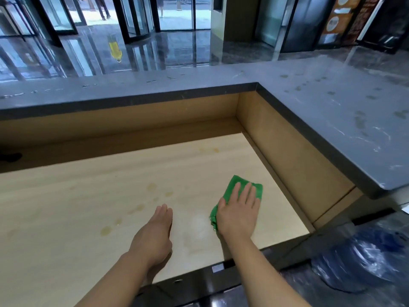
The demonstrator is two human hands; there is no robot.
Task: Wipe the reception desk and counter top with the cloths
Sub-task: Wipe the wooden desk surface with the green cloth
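Farthest and largest, a lobby floor (93,52) of dark polished stone, glossy, mirroring the glass entrance doors (137,18) and carrying one yellow reflection (115,49). At the top right, standing banners (338,18) with print too blurred for reading. In front of the floor, a grey stone counter top (332,103), L-shaped, running along the far side and down the right side, raised above the desk, and dotted with dull smudges (358,122) and thin white veins. Below its dark edge, upright wooden panels (110,120) closing the far and right sides. Lower still, the reception desk surface (66,218) of pale wood, wide and flat, marked by yellowish stains (106,229) in a loose trail from the left-centre toward the middle, with two fainter ones near the far edge. At the bottom right, beside the desk and under the counter end, a blue plastic bag (365,258), blurred. At the left edge, on the darker ledge behind the desk surface, a small black object (11,156), not clear enough for naming. On the right part of the desk, near the corner, a green cloth (232,185), crumpled and lying flat on the wood, apart from the stains. On top of it the right hand (239,209), palm down, fingers straight and a little spread, pressing the cloth onto the desk. To its left, well apart from the cloth, the left hand (155,231), fingers straight and held together, holding nothing, just over the wood beside the stain trail; touching or not, cannot tell.
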